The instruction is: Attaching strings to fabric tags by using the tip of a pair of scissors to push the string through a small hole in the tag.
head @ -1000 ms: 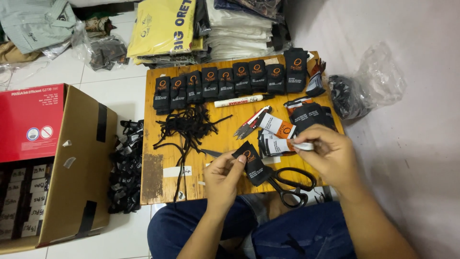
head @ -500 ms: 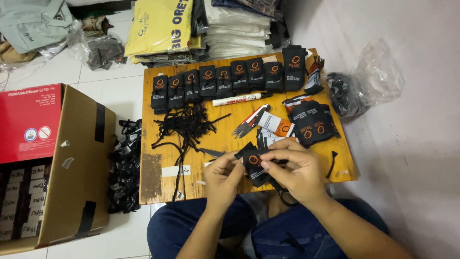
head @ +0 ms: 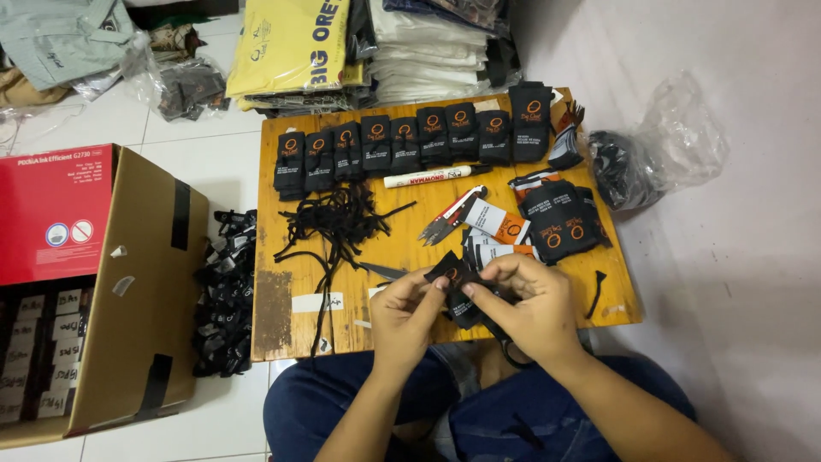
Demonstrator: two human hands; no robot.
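My left hand (head: 409, 310) and my right hand (head: 524, 305) meet over the near edge of a small wooden table (head: 410, 244), both pinching a small black hang tag (head: 451, 275) with an orange ring. More black tags lie under the right hand. A tangle of black strings (head: 335, 224) lies just left of the hands. Small thread snips (head: 451, 216) rest beyond the hands. A pile of black and orange tags (head: 556, 224) sits to the right.
A row of black tag stacks (head: 402, 145) lines the table's far edge, with a white marker (head: 432, 177) below it. An open cardboard box (head: 94, 291) stands left, finished tags (head: 224, 295) heaped beside it. A clear plastic bag (head: 658, 158) lies right. Folded clothes (head: 359, 47) lie behind.
My right hand came in from the tag pile on the right and now joins my left hand on the black tag at the near edge.
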